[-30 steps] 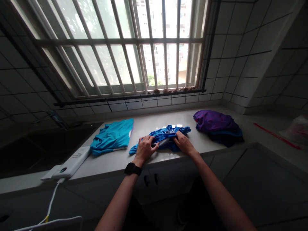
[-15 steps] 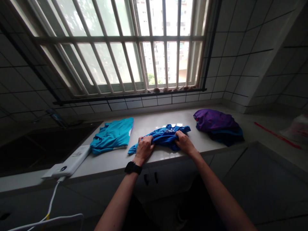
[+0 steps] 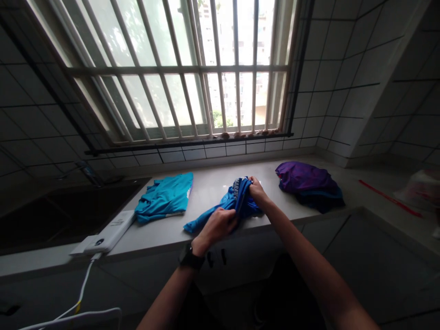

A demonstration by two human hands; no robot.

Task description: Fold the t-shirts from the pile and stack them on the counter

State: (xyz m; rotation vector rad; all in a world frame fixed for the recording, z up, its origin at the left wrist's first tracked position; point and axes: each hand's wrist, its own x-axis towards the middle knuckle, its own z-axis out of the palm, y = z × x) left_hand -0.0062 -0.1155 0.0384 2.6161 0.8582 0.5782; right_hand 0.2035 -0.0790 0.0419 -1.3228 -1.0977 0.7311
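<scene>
A crumpled blue shirt (image 3: pixel 227 200) with white lettering lies partly on the pale countertop (image 3: pixel 209 176), its middle lifted between my hands. My left hand (image 3: pixel 220 223), below a black wristwatch, pinches the near edge of the cloth. At the far upper edge, by the lettering, my right hand (image 3: pixel 257 192) grips the fabric with closed fingers. One end of the shirt trails flat toward the left. Beside it on the left lies a folded teal garment (image 3: pixel 165 197). To the right is a purple garment (image 3: pixel 305 176) heaped on darker blue cloth.
A dark sink (image 3: pixel 68 211) with a faucet is set in the counter at left. Near its edge sits a white power strip (image 3: pixel 112 233) with a white cable (image 3: pixel 83 286). A red strip (image 3: pixel 388 198) and a clear plastic bag (image 3: pixel 424 190) lie at far right. A barred window (image 3: pixel 182 71) stands behind.
My left hand has moved right and my right hand up and slightly left, bringing them closer together. The shirt, stretched sideways before, is now bunched and raised. The view has tilted slightly.
</scene>
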